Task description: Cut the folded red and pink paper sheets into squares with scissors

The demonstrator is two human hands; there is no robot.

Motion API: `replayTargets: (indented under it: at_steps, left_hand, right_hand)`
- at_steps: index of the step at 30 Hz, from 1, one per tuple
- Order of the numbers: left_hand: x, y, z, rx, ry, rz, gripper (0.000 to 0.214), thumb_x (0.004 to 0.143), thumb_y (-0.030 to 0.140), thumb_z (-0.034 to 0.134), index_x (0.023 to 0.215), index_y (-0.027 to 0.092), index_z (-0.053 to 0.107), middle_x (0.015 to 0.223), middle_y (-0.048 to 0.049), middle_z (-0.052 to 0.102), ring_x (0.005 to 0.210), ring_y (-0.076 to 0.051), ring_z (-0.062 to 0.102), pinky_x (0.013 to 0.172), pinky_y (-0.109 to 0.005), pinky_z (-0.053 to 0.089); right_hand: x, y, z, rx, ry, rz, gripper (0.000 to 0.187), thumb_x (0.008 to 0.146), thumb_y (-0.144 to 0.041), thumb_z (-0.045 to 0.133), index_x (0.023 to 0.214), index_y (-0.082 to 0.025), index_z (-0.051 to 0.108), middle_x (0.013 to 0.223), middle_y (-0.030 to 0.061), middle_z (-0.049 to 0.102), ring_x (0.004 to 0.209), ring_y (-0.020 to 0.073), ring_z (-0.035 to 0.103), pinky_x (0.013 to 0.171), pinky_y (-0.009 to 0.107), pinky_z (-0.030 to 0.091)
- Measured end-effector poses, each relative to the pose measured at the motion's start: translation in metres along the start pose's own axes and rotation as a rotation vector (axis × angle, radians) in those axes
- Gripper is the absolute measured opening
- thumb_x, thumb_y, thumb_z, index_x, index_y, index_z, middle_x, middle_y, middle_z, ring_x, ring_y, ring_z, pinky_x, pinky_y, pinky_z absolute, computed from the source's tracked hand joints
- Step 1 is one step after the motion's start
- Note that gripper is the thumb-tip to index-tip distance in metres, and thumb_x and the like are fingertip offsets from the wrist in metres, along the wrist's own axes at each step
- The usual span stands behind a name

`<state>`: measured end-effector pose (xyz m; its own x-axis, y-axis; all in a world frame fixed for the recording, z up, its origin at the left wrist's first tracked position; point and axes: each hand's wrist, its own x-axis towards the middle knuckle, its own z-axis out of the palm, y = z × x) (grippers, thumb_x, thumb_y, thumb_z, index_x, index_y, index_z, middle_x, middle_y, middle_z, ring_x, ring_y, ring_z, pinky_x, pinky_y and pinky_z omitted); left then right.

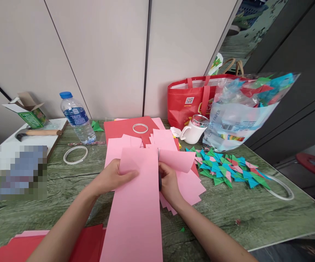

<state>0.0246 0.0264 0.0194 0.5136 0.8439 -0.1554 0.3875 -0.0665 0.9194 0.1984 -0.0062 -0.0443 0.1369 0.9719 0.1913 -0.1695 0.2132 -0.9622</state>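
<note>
A long sheet of pink paper [138, 211] hangs between my hands over the green table. My left hand [113, 177] grips its left edge, thumb on top and fingers behind. My right hand [169, 182] is closed around the dark handle of a pair of scissors [160, 181], at the sheet's right edge. The blades are mostly hidden by the paper. A cut pink strip [177, 159] curls away to the right above my right hand. Beneath lie several cut pink pieces [186, 187] and a red sheet [116, 127] with a roll of tape [140, 128] on it.
A water bottle [78, 118], another tape roll [75, 155] and a hammer-like tool [38, 133] are at left. Folded paper pieces [223, 167], a white mug [194, 131], a plastic bag [236, 120] and a red bag [180, 102] stand right. Red sheets [86, 243] lie near left.
</note>
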Motion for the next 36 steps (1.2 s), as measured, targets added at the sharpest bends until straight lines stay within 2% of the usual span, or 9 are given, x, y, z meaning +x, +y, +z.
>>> replayTargets:
  at_steps: [11,14,16,19,22,26,30,33,36]
  left_hand:
    - [0.001,0.000,0.000,-0.019,0.014,-0.001,0.025,0.074,0.036,0.059,0.084,0.014,0.065,0.079,-0.0042,0.069,0.069,-0.020,0.063,0.055,-0.025,0.051]
    - [0.001,-0.002,-0.001,-0.067,0.018,0.000,0.023,0.073,0.035,0.061,0.083,0.015,0.065,0.076,-0.0035,0.069,0.066,-0.019,0.063,0.053,-0.024,0.051]
    - [0.002,-0.005,-0.002,-0.126,0.039,-0.008,0.023,0.072,0.035,0.062,0.082,0.015,0.066,0.073,-0.0031,0.069,0.062,-0.018,0.063,0.050,-0.023,0.050]
    - [0.008,-0.015,-0.006,-0.262,0.161,-0.012,0.023,0.069,0.035,0.065,0.079,0.014,0.066,0.070,-0.0027,0.069,0.057,-0.016,0.063,0.048,-0.023,0.050]
    - [0.017,-0.025,-0.013,-0.403,0.392,0.013,0.029,0.066,0.035,0.068,0.085,0.014,0.065,0.080,-0.0050,0.071,0.062,-0.018,0.065,0.051,-0.025,0.052]
    - [0.023,-0.032,-0.020,-0.388,0.593,0.054,0.036,0.063,0.039,0.069,0.088,0.013,0.065,0.088,-0.0080,0.071,0.068,-0.020,0.066,0.055,-0.028,0.053]
    - [0.019,-0.027,-0.015,-0.314,0.633,0.055,0.032,0.061,0.038,0.071,0.079,0.012,0.066,0.083,-0.0075,0.072,0.069,-0.021,0.065,0.055,-0.026,0.052]
    - [0.016,-0.019,-0.007,-0.207,0.617,0.064,0.032,0.064,0.041,0.067,0.076,0.012,0.066,0.080,-0.0072,0.071,0.068,-0.022,0.065,0.053,-0.027,0.051]
    - [0.019,-0.016,-0.005,-0.060,0.600,0.135,0.038,0.071,0.046,0.058,0.088,0.012,0.063,0.085,-0.0076,0.070,0.073,-0.023,0.064,0.058,-0.029,0.051]
  right_hand:
    - [-0.001,0.001,0.001,-0.007,0.016,0.010,0.016,0.059,-0.009,0.054,0.071,-0.016,0.061,0.062,-0.0024,0.062,0.057,0.0134,0.055,0.054,0.024,0.045]
    - [0.000,0.001,0.001,-0.024,0.026,0.030,0.005,0.061,-0.011,0.053,0.061,-0.016,0.055,0.050,-0.0062,0.051,0.045,0.0081,0.044,0.043,0.019,0.036]
    - [0.000,0.000,0.001,-0.051,0.021,0.040,0.007,0.064,-0.014,0.054,0.059,-0.016,0.051,0.045,-0.0081,0.043,0.040,0.0055,0.036,0.038,0.017,0.030]
    - [-0.005,-0.004,0.002,-0.112,-0.024,-0.014,0.003,0.067,-0.016,0.056,0.068,-0.017,0.054,0.049,-0.0075,0.044,0.042,0.0060,0.037,0.040,0.018,0.033]
    - [-0.015,-0.009,0.007,-0.152,-0.126,-0.095,0.019,0.066,-0.013,0.061,0.084,-0.018,0.057,0.062,-0.0039,0.055,0.054,0.0092,0.049,0.051,0.020,0.042]
    - [-0.026,-0.016,0.012,-0.044,-0.217,-0.037,0.031,0.067,-0.017,0.064,0.096,-0.021,0.052,0.076,-0.0012,0.059,0.066,0.0121,0.055,0.059,0.023,0.045]
    - [-0.028,-0.029,0.012,-0.074,-0.074,0.013,0.027,0.069,-0.024,0.066,0.090,-0.022,0.050,0.069,-0.0042,0.052,0.060,0.0092,0.048,0.053,0.020,0.039]
    - [-0.027,-0.040,0.012,-0.182,-0.090,0.072,0.029,0.066,-0.023,0.068,0.087,-0.021,0.050,0.054,-0.0090,0.039,0.049,0.0070,0.037,0.045,0.018,0.031]
    - [-0.024,-0.047,0.008,-0.283,-0.054,0.068,0.020,0.067,-0.021,0.064,0.083,-0.020,0.051,0.055,-0.0074,0.043,0.050,0.0076,0.040,0.047,0.018,0.034]
